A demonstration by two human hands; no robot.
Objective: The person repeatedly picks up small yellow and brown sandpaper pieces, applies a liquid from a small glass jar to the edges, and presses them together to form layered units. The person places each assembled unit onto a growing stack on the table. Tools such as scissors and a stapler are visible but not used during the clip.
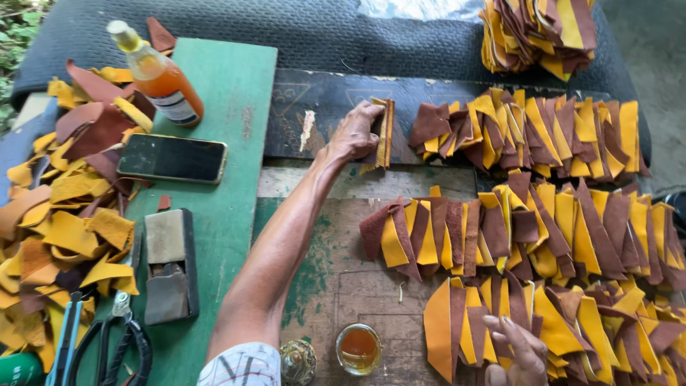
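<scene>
Scrap heap [57, 221]: loose yellow and brown leather offcuts, far to the left of the left hand.
Scissors [114, 343]: black-handled, lying at the lower edge of the heap, beside a blue utility knife [66, 336].
Green board [221, 143]: left of the left forearm; it bears the items below.
Bottle [158, 75]: clear, orange liquid inside, lying tilted, up and left of the left hand.
Phone [172, 159]: dark screen up, flat on the board, left of the left wrist.
Sharpening block [168, 264]: grey and black, below the phone.
Small glass jar [359, 349]: amber liquid, open top, beside the left elbow and left of the right hand.
Left hand [355, 134]: arm stretched forward, fingers closed on a small stack of leather pieces [384, 132], held on edge against the dark work surface.
Right hand [518, 350]: fingers spread and relaxed, resting on the nearest row of leather pieces [543, 329]; grasping nothing.
Laid-out rows [529, 132]: overlapping yellow and brown pieces, right of the left hand and beyond the right hand.
Bundled pile [539, 32]: same leather, stacked far beyond both hands, upper right.
</scene>
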